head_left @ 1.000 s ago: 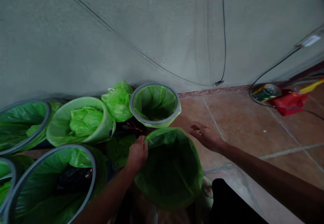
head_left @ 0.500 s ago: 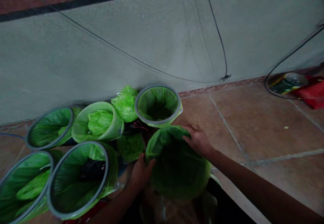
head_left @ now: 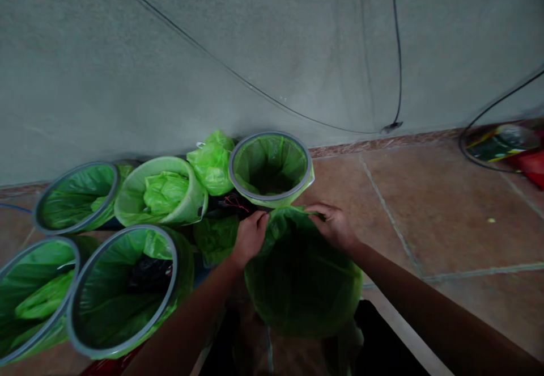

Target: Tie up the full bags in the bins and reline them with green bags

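Note:
In front of me stands a bin with a green plastic bag (head_left: pixel 304 291) lining it, its inside dark. My left hand (head_left: pixel 250 237) pinches the bag's far edge on the left side. On the right side of that same edge, my right hand (head_left: pixel 334 225) is closed with thumb and fingers on the plastic. Just beyond my hands is a lined bin with a grey rim ring (head_left: pixel 271 166). To its left sits a knotted light-green bag (head_left: pixel 211 163).
Several more lined bins stand at the left, among them a pale green bin (head_left: pixel 159 191) and a grey-ringed bin (head_left: pixel 123 291) with a black bag inside. A grey wall (head_left: pixel 272 41) rises behind, with cables along it. Tiled floor (head_left: pixel 382 217) and a red object (head_left: pixel 531 163) lie right.
My left hand has moved up and along the bag's edge, from its left side to the far side, closer to my right hand. The camera view has tilted down slightly.

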Demonstrator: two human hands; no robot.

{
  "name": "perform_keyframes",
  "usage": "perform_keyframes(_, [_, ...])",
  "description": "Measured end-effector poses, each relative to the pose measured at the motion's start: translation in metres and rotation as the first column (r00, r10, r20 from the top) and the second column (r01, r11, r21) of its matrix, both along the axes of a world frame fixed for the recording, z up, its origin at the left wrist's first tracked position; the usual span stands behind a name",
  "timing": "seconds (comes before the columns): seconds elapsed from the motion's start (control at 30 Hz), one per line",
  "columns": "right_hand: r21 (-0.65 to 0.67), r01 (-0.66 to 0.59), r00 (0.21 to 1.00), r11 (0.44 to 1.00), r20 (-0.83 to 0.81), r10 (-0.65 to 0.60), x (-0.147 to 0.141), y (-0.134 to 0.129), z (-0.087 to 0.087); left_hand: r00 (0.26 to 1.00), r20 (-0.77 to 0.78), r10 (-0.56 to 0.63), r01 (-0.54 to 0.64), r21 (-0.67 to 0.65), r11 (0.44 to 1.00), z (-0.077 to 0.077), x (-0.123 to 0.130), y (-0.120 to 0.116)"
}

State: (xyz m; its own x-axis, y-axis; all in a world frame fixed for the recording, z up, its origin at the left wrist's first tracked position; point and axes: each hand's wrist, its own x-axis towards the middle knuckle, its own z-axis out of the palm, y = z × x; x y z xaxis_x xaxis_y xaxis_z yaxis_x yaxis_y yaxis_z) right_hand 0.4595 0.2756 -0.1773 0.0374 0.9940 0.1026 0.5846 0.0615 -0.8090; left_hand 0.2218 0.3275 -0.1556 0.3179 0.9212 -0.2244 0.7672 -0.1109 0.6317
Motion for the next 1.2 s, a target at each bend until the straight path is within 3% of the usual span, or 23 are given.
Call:
perform_keyframes(0.13, [0.031,-0.045,0.992,0.999,0.119,0.041,0.008,-0.011,-0.001,0.996,-0.002,-0.094,0.093,0.101,0.99,-0.007,-0.011,-0.008])
perform_keyframes(0.27, [-0.059,-0.148,0.939,0.987,0.304,0.159,0.013,-0.022,0.0,0.992,-0.084,-0.091,0.101,0.117,0.988,-0.005,-0.014,-0.016])
perform_keyframes(0.37, [-0.111,-0.22,0.914,0.969,0.323,0.244,0.013,-0.026,0.001,0.989,-0.132,-0.059,0.069,0.075,0.995,0.0,-0.02,-0.029])
perform_keyframes(0.53, [-0.133,-0.327,0.87,0.936,0.345,0.353,0.003,-0.021,0.008,0.948,-0.312,-0.065,0.034,-0.104,0.994,0.007,-0.036,-0.044])
perform_keyframes(0.6, [-0.068,-0.329,0.856,0.942,0.399,0.328,-0.004,-0.016,0.015,0.962,-0.265,-0.061,0.044,-0.071,0.997,0.009,-0.039,-0.042])
perform_keyframes(0.7, [0.033,-0.275,0.856,0.961,0.464,0.229,-0.021,-0.008,0.028,0.997,-0.07,-0.016,0.02,0.058,0.998,0.014,-0.034,-0.033])
perform_keyframes(0.83, [0.062,-0.235,0.834,0.97,0.526,0.168,-0.049,0.004,0.032,0.993,0.11,0.036,-0.035,-0.01,0.999,0.018,-0.016,-0.016])
perform_keyframes(0.97, [0.106,-0.238,0.81,0.966,0.571,0.137,-0.061,0.007,0.021,0.996,0.063,0.058,-0.05,-0.113,0.992,0.014,-0.005,-0.003])
perform_keyframes(1.1, [0.135,-0.257,0.796,0.957,0.591,0.13,-0.057,-0.002,0.012,0.998,0.025,-0.053,0.055,-0.119,0.991,0.007,-0.004,-0.004])
perform_keyframes(1.2, [0.089,-0.267,0.739,0.96,0.658,0.144,-0.055,-0.008,0.01,0.987,-0.052,-0.155,0.153,-0.046,0.987,0.004,-0.004,-0.012])
